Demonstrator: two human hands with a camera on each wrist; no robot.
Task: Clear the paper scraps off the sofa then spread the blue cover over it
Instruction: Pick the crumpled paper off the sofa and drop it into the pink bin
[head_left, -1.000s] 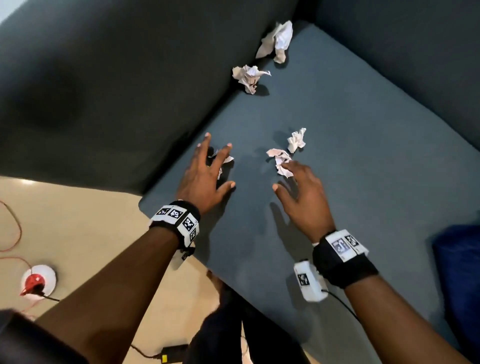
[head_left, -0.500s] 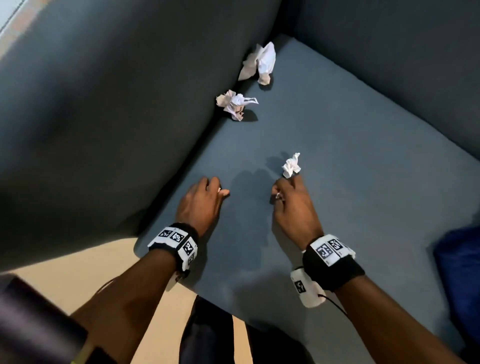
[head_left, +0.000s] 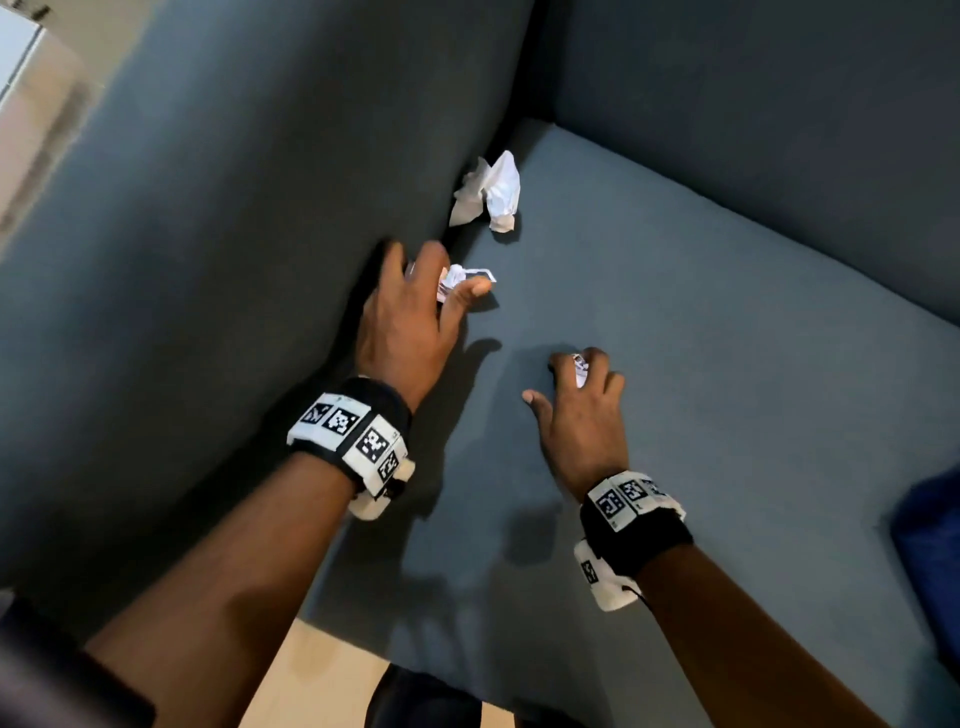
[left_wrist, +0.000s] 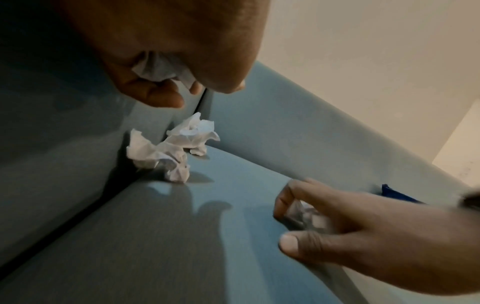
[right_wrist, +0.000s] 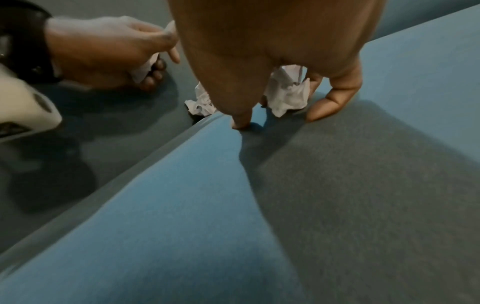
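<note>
Crumpled white paper scraps lie on the grey-blue sofa seat (head_left: 701, 364). My left hand (head_left: 434, 280) keeps one scrap (left_wrist: 161, 70) tucked under its curled fingers, while thumb and forefinger reach over a second scrap (head_left: 462, 275) against the armrest. A bigger scrap (head_left: 491, 195) sits further back near the corner. My right hand (head_left: 563, 379) rests on the seat and grips crumpled scraps (right_wrist: 285, 92) in curled fingers. The blue cover (head_left: 930, 545) lies bunched at the right edge of the seat.
The tall armrest (head_left: 234, 260) rises to the left and the backrest (head_left: 779, 130) behind. Pale floor (head_left: 322, 675) shows below the seat's front edge. A dark trouser leg (head_left: 415, 701) is at the bottom.
My left hand has moved forward from the seat front to the scrap by the armrest. My right hand has gathered up the small scrap that lay just ahead of it.
</note>
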